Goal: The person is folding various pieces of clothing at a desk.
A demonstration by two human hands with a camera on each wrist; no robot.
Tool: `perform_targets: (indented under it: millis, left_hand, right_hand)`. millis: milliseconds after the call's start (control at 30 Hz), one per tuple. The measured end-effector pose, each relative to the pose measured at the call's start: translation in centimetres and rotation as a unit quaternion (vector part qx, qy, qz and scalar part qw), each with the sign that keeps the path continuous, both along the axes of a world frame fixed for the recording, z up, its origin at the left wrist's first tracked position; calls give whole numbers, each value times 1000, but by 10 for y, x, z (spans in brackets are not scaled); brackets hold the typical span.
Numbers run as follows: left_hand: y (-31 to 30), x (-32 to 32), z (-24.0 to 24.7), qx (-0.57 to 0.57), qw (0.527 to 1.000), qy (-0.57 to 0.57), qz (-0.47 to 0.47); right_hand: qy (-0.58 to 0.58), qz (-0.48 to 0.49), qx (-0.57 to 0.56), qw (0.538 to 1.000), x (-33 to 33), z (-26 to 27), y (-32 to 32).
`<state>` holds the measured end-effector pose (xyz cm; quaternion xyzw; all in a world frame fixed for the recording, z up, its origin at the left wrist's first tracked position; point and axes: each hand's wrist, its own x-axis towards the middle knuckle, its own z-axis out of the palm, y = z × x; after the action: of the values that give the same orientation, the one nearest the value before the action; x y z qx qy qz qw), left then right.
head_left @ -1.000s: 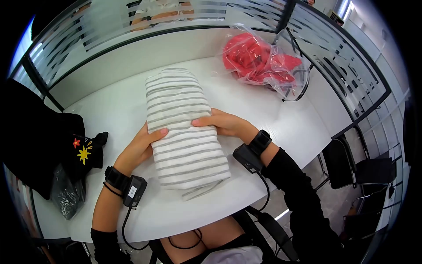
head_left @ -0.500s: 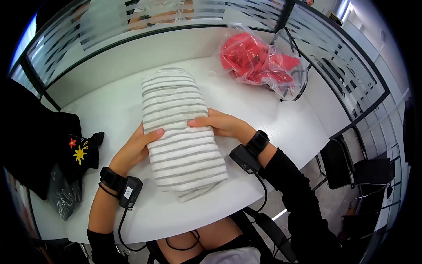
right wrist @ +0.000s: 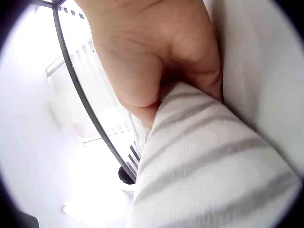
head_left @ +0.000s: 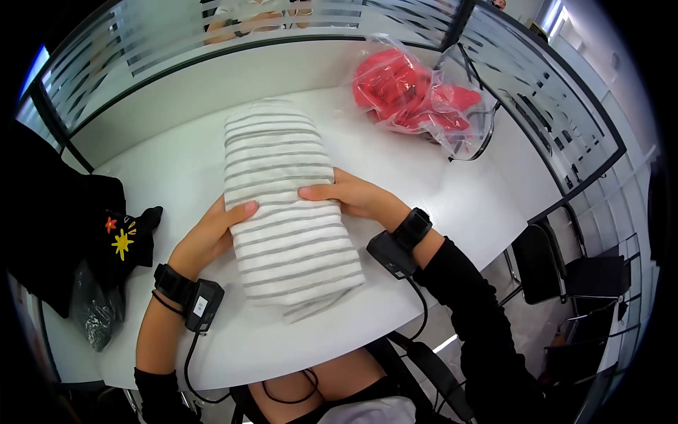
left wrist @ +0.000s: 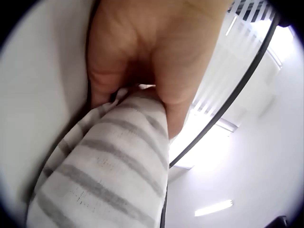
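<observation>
A folded white cloth with grey stripes [head_left: 286,212] forms a long, thick bundle over the middle of the white table [head_left: 424,205]. My left hand [head_left: 212,230] grips its left edge, thumb on top and fingers tucked beneath. On the opposite edge my right hand [head_left: 357,194] holds it the same way, a little farther from me. Close up in the left wrist view, the striped cloth [left wrist: 104,166] sits between thumb and fingers. The right wrist view likewise has the cloth [right wrist: 204,161] pinched in the hand. A loose flap hangs out at the bundle's near end.
A clear plastic bag with red cloth [head_left: 417,92] lies at the back right. Black fabric with a yellow and red print [head_left: 106,219] is at the left, beside a dark-filled plastic bag [head_left: 95,311]. Low partitions [head_left: 212,78] edge the table; a black chair [head_left: 540,261] stands right.
Both hands still hold the striped cloth in the same grip. The whole scene has shifted slightly left in the head view.
</observation>
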<state>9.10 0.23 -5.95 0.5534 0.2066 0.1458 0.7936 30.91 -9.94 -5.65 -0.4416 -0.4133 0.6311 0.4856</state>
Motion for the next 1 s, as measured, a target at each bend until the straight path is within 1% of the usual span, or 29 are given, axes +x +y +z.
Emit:
perform_targets:
  millis: [67,100,200,233,333,367,433,500,533,600,733,767,867,1000]
  left_hand:
    - [0,0,0,1,1000,2,1]
    - [1,-1,0,6,1000,0,1]
    - [2,-2,0,0,1000,-6,-2]
    - [2,-2,0,-7,1000,-9,-4]
    - [5,-2,-5,-20,999,-13,-30]
    - [6,-3,-6,-12,999,2,-43]
    - [9,-4,-8,4,997,32,-70]
    - [6,-4,-5,13,998,30,-62]
    - [5,-3,-3,18,998,28,-57]
    - [4,-2,-3,-17,999,13,-46]
    - [4,2,-3,-108,994,-11,11]
    - [5,2,-3,-102,995,-8,7]
    - [5,2,-4,-84,996,-11,-4]
    - [4,2,-4,-91,996,-5,2]
  right_hand:
    - [7,-11,32,999,-1,-1,-1]
    - [11,-37,33,999,-2,-4,1]
    - [-83,-64,59,993,-1,-4,1]
    - [-127,-90,84,984,-5,3,-3]
    - [-63,-93,65,992,0,-3,-6]
    - [-121,-98,122,980,5,-13,-2]
    - [-119,-168,172,963,-7,-18,1]
    - [-107,-88,188,972,4,-14,2]
    - [-112,-70,150,980,5,-12,4]
    - [-123,-31,72,989,5,-7,5]
    - [-53,-73,-17,996,3,-4,10]
    - [-58,-63,-5,996,4,-6,10]
    - [-60,-71,12,996,0,-2,7]
    - [-50,-66,11,997,3,-7,10]
